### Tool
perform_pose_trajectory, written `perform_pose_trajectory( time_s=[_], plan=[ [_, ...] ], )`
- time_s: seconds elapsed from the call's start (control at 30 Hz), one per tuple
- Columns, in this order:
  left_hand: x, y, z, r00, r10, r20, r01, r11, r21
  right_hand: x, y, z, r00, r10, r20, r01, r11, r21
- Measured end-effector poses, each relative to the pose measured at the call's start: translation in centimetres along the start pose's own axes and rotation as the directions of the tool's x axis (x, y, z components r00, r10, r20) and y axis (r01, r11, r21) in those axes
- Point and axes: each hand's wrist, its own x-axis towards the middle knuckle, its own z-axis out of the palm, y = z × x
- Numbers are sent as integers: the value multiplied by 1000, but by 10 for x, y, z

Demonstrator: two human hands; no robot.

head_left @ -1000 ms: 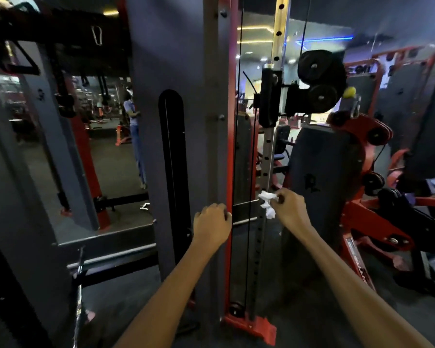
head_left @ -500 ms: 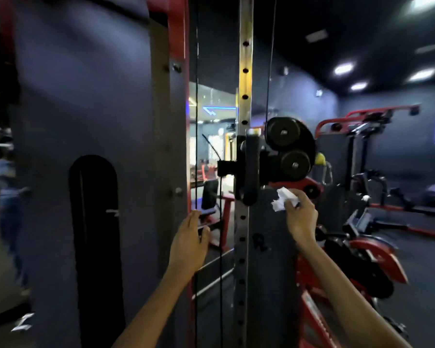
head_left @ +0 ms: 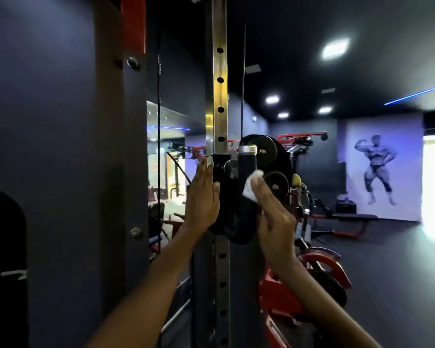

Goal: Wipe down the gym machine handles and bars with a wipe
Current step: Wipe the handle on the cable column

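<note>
Wipe (head_left: 252, 185): small white crumpled sheet, pressed against the right side of the black handle grip (head_left: 246, 172) on the pulley carriage. Judged light, limp and thin; likely to bunch or tear if dragged hard over edges. Best kept wadded under the fingertips with the fingers backing it.

Right hand (head_left: 271, 212): fingers extended along the wipe and holding it against the grip; thumb position not visible, so whether it pinches the wipe or only presses it cannot be told.

Handle grip: upright black cylinder with a metal end cap on top, just right of the perforated steel upright (head_left: 220, 101). Judged rigid and fixed, rubbery surface giving good friction; wiping should tolerate firm pressure.

Left hand (head_left: 202, 197): flat, fingers straight, resting against the left side of the carriage (head_left: 224, 197), at the upright; holds nothing, appears to steady.

Pulley wheels (head_left: 275, 183) sit just right of the grip. Cable (head_left: 242, 84) runs up from there.
</note>
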Motion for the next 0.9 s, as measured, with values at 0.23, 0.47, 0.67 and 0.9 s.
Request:
perform_pose_trajectory(
  time_s=[0.23, 0.47, 0.67, 0.9],
  plan=[
    [23, -21, 36, 997, 74, 37, -66, 980, -185, 32, -21, -22, 991, -69, -118, 36, 963, -266],
    [22, -35, 57, 991, 128, -47, -137, 914, -383, 31, -20, 1, 945, -103, 310, 232, 879, -416],
    [16, -37, 51, 986, 166, 3, -163, 971, -172, -38, -39, -24, 901, -123, 416, 353, 766, -538],
    [13, -39, 57, 989, 145, 2, -145, 988, -48, 73, -35, 5, 907, -174, 385, 406, 604, -685]
  ],
)
